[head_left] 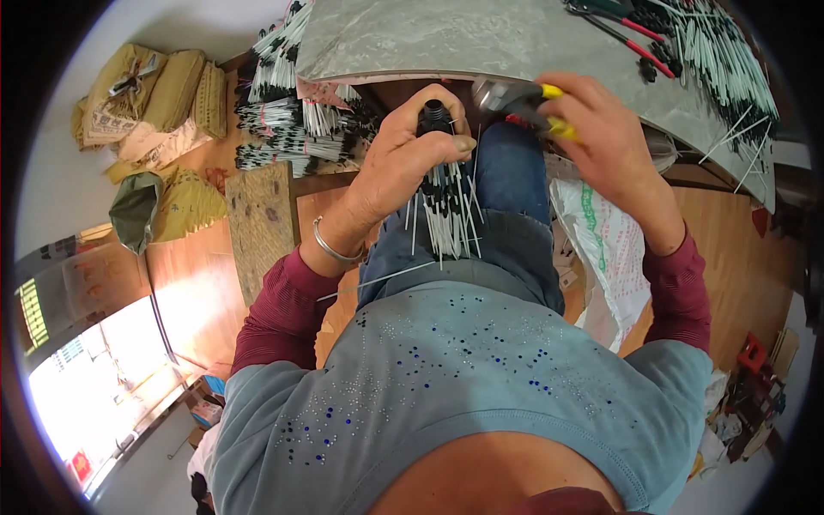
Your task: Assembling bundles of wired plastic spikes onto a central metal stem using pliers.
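Note:
My left hand [403, 146] is closed around a black ribbed plastic piece [435, 113], which pokes up between thumb and fingers. Below it, a bundle of thin white sticks with black fittings [448, 227] lies on my lap, between my thighs. To the right, my right hand [601, 129] grips what look like pliers [493, 96] with a silvery metal head and yellow handles, blurred by motion. Their head is just right of my left fingers, apart from the black piece. One loose white stick [386, 276] sticks out beside my left forearm.
The grey tabletop [412, 39] is ahead, with red-handled tools [631, 39] and a pile of white sticks [721, 56] at right. More bundles [292, 129] are stacked at left, near a wooden bench [262, 223] and tan sacks [154, 94]. A white woven sack [605, 249] lies by my right leg.

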Demonstrator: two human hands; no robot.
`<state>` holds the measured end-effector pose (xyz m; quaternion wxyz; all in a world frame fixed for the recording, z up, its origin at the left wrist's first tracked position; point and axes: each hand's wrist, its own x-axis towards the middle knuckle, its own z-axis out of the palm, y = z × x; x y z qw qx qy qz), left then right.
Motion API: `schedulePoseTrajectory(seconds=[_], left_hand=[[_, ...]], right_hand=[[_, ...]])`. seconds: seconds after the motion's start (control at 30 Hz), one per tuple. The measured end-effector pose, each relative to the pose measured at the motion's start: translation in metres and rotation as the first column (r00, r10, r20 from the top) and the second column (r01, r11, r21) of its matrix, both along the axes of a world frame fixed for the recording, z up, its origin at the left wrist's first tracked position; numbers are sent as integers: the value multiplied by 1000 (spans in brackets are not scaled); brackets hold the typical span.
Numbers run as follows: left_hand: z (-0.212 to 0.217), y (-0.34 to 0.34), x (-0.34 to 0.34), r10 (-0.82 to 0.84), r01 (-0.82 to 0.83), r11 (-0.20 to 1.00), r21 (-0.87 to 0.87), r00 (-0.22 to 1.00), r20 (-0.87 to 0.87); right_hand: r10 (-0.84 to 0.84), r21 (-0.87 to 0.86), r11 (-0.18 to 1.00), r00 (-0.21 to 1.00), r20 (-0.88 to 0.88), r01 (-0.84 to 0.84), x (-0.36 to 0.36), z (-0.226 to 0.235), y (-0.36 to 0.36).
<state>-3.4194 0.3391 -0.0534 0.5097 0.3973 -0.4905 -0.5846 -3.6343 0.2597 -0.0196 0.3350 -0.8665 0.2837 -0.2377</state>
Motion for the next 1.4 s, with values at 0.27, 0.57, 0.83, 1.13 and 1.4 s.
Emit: schedulePoseTrajectory(seconds=[0.27,0.57,0.83,1.13,1.4], left_hand=[[11,-2,-10,-5,-5,995,97,995,101],[8,4,-7,-55,51,996,79,997,51],[4,-4,-9,-44,34,996,80,991,130],[12,-7,-27,38,-13,996,-85,952,303],[20,-7,-47,-40,33,997,71,995,91]], right_hand=[[-73,-783,579,942,-328,-228,5,21,0],[-18,-597,776,940,-341,-202,4,-5,6],[-224,-539,826,973,-53,161,8,-40,39],[-345,-513,817,936,-65,265,-5,-41,58],[-882,50,410,382,276,910,-172,44,-67]])
